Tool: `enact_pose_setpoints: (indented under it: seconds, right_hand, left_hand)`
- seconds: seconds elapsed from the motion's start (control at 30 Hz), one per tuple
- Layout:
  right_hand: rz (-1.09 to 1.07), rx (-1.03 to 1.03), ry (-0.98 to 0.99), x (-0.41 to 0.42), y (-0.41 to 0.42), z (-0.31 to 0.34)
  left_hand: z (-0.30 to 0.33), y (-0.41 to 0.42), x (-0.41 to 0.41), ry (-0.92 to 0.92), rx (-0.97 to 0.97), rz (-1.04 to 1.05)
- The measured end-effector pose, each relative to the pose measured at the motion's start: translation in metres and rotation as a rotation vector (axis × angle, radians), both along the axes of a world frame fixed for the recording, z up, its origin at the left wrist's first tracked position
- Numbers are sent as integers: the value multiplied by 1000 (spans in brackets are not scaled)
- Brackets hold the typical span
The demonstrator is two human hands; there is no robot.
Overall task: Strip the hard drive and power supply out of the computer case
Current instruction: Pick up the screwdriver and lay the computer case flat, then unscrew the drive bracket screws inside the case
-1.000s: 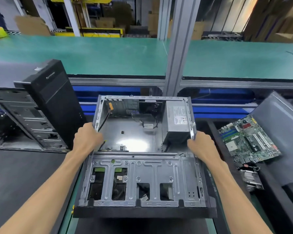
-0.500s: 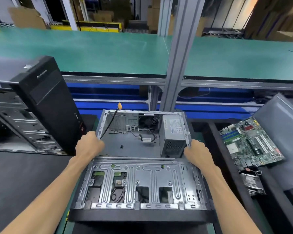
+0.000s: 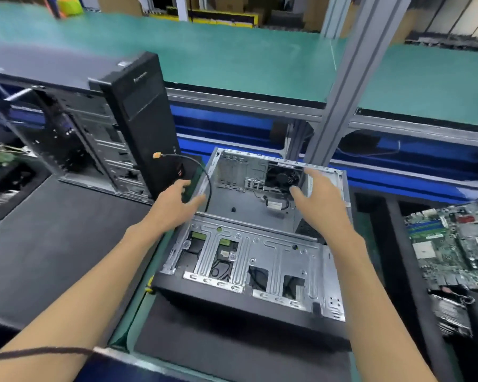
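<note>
Both hands (image 3: 174, 201) now off the case (image 3: 260, 260).

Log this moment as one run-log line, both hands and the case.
left hand open beside case | right hand open over power supply | computer case lying open | nothing held

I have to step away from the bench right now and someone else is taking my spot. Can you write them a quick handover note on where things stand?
Left hand: open, fingers loose, at the left wall of the computer case, holding nothing.
Right hand: open, over the power supply in the far right corner; whether it touches it is unclear.
The case lies on its side on the mat, open side up. A black cable with an orange plug arcs out over its left wall.
Done: a circuit board lies to the right.
Left: the power supply is still inside. The drive is not clearly visible under the metal drive cage; check there.
</note>
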State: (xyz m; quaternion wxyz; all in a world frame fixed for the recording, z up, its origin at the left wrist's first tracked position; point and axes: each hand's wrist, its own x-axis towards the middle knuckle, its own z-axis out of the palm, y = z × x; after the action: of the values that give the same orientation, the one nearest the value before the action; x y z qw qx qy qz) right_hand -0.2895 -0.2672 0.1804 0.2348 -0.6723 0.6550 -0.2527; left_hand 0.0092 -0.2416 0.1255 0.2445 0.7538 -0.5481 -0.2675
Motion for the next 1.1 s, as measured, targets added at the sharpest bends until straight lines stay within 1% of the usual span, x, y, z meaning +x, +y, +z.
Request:
enact_pose_setpoints:
  seconds: [0.1, 0.17, 0.27, 0.33, 0.53, 0.67, 0.8, 0.93, 1.1]
  right_hand:
    - [167, -80, -68, 50, 11, 8]
    - [242, -107, -126, 82, 23, 12]
    - [316, -159, -176, 128, 44, 9]
    - [340, -150, -215, 155, 59, 4]
    - [300, -210, -242, 207, 106, -17]
    - [176, -216, -261, 236, 145, -35]
    - [102, -137, -272, 252, 175, -52]
    - [74, -60, -253, 262, 192, -69]
    - [79, -10, -233, 267, 199, -81]
  left_hand:
    - [14, 31, 19, 14, -138, 65]
    - [24, 47, 36, 23, -198, 112]
    - [31, 66, 59, 38, -208, 142]
    - [27, 77, 74, 25, -178, 121]
    - [-17, 106, 103, 68, -18, -11]
    - [-49, 113, 105, 73, 102, -113]
    - [-75, 118, 98, 82, 175, -157]
    - [-96, 123, 89, 77, 191, -239]
    - [-114, 122, 86, -54, 159, -369]
